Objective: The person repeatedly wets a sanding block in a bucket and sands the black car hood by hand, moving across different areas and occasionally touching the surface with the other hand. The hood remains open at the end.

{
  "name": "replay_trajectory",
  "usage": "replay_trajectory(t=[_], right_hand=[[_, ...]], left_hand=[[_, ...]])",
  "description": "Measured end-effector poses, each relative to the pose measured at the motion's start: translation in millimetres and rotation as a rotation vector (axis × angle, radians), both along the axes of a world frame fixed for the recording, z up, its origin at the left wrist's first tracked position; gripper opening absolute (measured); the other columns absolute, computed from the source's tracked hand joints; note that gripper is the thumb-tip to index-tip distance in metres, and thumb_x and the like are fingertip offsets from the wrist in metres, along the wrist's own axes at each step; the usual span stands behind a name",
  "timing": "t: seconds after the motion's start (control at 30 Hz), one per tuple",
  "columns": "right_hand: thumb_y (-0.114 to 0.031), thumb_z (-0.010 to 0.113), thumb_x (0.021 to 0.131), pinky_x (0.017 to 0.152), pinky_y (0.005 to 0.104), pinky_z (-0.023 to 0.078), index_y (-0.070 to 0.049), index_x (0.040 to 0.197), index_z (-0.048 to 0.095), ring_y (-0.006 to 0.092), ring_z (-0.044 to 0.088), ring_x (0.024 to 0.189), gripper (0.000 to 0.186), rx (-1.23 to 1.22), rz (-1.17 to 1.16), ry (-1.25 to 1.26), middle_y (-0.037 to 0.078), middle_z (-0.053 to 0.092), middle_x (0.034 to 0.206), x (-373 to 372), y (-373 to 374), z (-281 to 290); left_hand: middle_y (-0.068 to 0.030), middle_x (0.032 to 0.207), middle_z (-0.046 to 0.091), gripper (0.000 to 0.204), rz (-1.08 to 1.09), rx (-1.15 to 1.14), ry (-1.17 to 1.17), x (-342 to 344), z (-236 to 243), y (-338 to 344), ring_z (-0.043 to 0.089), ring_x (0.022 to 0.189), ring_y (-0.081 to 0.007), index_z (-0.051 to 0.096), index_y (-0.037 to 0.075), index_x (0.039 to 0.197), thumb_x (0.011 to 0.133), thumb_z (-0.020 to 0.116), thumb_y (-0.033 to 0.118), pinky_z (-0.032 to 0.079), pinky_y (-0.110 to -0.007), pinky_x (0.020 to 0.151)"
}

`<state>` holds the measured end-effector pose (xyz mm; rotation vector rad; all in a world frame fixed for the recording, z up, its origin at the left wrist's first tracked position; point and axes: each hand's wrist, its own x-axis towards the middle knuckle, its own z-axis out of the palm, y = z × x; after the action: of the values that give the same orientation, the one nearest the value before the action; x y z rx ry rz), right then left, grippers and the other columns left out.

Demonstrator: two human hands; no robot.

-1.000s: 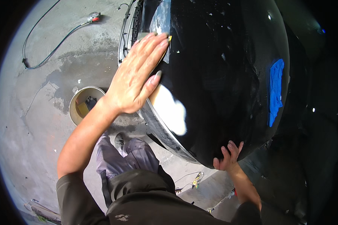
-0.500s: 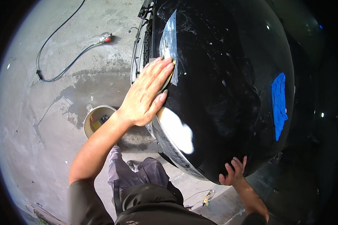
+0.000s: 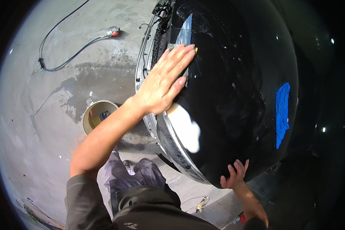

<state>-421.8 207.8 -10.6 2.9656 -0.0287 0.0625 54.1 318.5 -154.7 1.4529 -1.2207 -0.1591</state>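
Note:
My left hand [image 3: 163, 79] lies on a large glossy black car panel [image 3: 226, 115], fingers together and thumb apart. Under its palm and fingers it holds a thin sanding pad [image 3: 172, 46], mostly hidden, with a greyish edge and a bit of yellow showing. Beyond the fingertips a pale, wet-looking streak [image 3: 186, 30] runs along the panel. A white patch [image 3: 184, 128] lies on the black surface below that hand. At the near right edge, my right hand [image 3: 235, 175] touches the panel with its fingers spread, holding nothing.
A crumpled blue cloth [image 3: 282, 115] rests on the panel's right side. On the concrete floor stand a round bucket [image 3: 85, 119] with things inside and an air tool [image 3: 113, 32] on a hose [image 3: 71, 63]. Another yellow tool [image 3: 201, 205] lies near the bottom.
My left hand has slid farther up and to the right along the streak with the pad. The right hand stays at the panel's edge. The whole view has shifted slightly.

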Motion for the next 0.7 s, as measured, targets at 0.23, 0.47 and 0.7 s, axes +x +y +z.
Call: replay_trajectory(t=[0.23, 0.47, 0.7], right_hand=[[-0.042, 0.054, 0.096, 0.118, 0.0767, 0.028, -0.001, 0.136, 0.056, 0.0436, 0.054, 0.131, 0.057, -0.017, 0.002, 0.020, 0.023, 0.046, 0.144, 1, 0, 1], [-0.043, 0.054, 0.099, 0.118, 0.0745, 0.029, -0.002, 0.135, 0.060, 0.0397, 0.056, 0.130, 0.055, -0.011, -0.008, 0.001, 0.021, 0.047, 0.145, 7, 3, 3], [-0.044, 0.056, 0.098, 0.117, 0.0760, 0.029, -0.003, 0.134, 0.060, 0.0399, 0.054, 0.132, 0.055, -0.016, -0.021, 0.010, 0.021, 0.046, 0.147, 8, 3, 3]], left_hand=[[-0.0170, 0.168, 0.038, 0.061, 0.053, -0.050, -0.070, 34, -6, -16, 0.031, 0.157, -0.0365, 0.037, 0.003, 0.163, 0.107, 0.039, 0.026, 0.016, -0.052, 0.131], [-0.0198, 0.169, 0.037, 0.065, -0.104, -0.052, 0.007, -7, -13, 17, 0.029, 0.159, -0.0394, 0.039, 0.000, 0.162, 0.106, 0.037, 0.032, 0.014, -0.054, 0.131], [-0.0188, 0.170, 0.035, 0.064, 0.028, -0.046, 0.020, 5, -4, -5, 0.028, 0.159, -0.0399, 0.035, 0.001, 0.164, 0.108, 0.036, 0.033, 0.017, -0.052, 0.131]])
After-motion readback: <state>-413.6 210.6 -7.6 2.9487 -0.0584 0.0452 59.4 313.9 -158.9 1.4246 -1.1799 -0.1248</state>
